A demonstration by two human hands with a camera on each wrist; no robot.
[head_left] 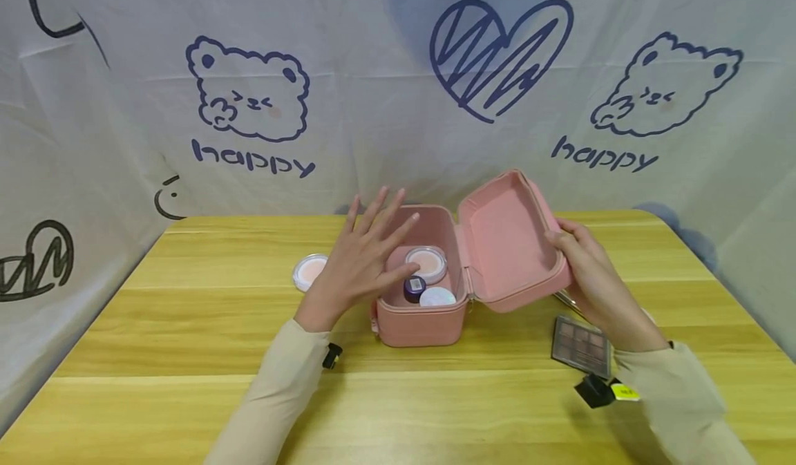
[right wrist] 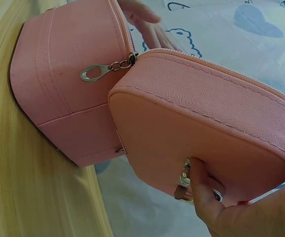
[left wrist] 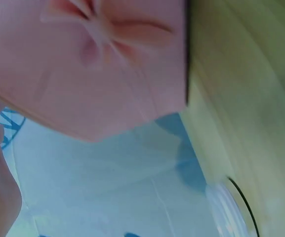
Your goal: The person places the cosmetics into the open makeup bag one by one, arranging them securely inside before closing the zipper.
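"Writing anywhere?"

"'happy', twice, on the cloth (head_left: 373, 126); the label (head_left: 416, 284) on the jar (head_left: 411, 295) is too small to read."

"And the hands?"

"Left hand (head_left: 363, 264), fingers (head_left: 373, 211) spread straight, holds nothing at the case's (head_left: 419, 329) left rim; right hand (head_left: 591, 271) grips the raised lid (head_left: 506, 244). The case rests on the surface (head_left: 155, 354)."

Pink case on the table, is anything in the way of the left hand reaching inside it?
Nothing visible blocks the case: its lid is swung open to the right, held by the right hand, away from the left hand.
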